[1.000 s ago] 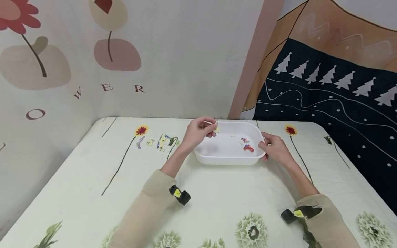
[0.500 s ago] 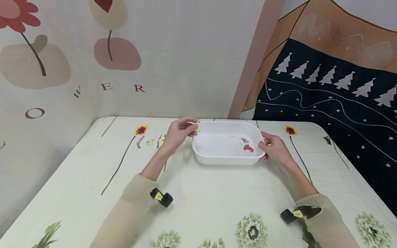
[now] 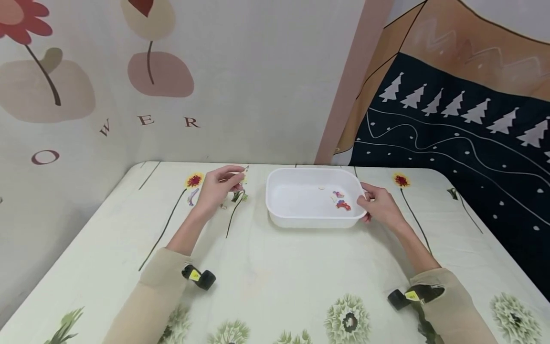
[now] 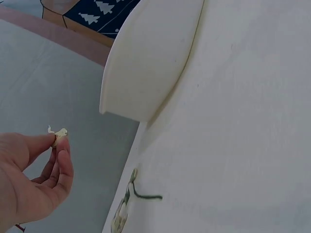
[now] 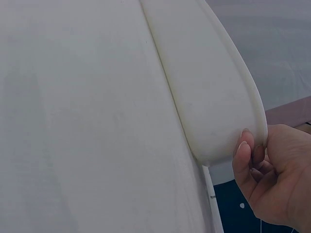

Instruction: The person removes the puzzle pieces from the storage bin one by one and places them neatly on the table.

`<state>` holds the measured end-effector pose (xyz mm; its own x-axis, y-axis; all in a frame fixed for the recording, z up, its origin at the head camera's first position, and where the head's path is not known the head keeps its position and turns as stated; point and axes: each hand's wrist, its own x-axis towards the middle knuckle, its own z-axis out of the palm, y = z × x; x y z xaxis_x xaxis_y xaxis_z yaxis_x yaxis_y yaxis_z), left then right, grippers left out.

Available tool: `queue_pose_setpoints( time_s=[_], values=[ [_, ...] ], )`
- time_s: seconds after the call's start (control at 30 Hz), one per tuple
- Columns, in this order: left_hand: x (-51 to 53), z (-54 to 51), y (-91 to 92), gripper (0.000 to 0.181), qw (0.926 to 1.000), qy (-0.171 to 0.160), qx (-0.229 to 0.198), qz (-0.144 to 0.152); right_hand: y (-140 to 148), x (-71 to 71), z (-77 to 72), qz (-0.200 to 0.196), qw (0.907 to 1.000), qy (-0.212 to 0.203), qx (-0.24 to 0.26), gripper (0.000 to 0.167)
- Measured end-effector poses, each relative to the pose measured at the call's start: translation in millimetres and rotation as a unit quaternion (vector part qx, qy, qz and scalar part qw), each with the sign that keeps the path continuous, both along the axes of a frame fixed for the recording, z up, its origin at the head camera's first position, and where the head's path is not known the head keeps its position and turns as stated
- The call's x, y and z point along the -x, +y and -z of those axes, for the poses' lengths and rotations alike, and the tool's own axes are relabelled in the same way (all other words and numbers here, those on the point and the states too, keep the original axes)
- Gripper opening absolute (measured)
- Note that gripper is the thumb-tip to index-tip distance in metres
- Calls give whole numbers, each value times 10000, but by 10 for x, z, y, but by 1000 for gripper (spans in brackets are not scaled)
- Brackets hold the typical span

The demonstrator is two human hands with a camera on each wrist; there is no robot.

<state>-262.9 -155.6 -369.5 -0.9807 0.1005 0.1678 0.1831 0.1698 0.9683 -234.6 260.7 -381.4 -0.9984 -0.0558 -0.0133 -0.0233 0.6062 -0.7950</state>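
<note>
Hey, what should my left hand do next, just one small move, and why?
Probably lower the left hand and lay the small piece on the table near the purple piece: it's pinched clear of the surface, has travelled left from the white tray, and the purple piece already lies on that side. The right hand grips the tray.

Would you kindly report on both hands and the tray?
Left hand pinching piece, apart from tray. Right hand gripping tray. No obstruction visible between piece and tray.
</note>
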Motion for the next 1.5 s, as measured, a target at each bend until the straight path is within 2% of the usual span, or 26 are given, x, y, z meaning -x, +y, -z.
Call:
queue_pose_setpoints(
  time_s=[0.2,0.5,0.73,0.87,1.0,1.27,1.5],
  values=[
    [-16,51,-297,34,9996,-140,45,-234,-5,-1,-1,-3,10000,-3,17,61],
    [-35,109,-738,40,9948,-462,594,-680,-1,0,4,25,10000,-42,9,61],
    [-52,142,-998,42,9863,-865,1104,-865,0,4,8,48,10000,-61,-13,61],
    [-68,168,-1128,42,9782,-1007,1575,-906,-2,4,8,53,10000,-51,-22,61],
    [-78,193,-1244,40,9708,-955,1954,-1017,-3,3,9,53,10000,-31,-22,61],
    [-84,227,-1387,42,9588,-1228,2248,-1232,-1,8,16,36,10000,24,-29,61],
    [-93,235,-1430,38,9513,-1324,2451,-1319,-2,15,19,24,10000,30,6,61]
  ],
)
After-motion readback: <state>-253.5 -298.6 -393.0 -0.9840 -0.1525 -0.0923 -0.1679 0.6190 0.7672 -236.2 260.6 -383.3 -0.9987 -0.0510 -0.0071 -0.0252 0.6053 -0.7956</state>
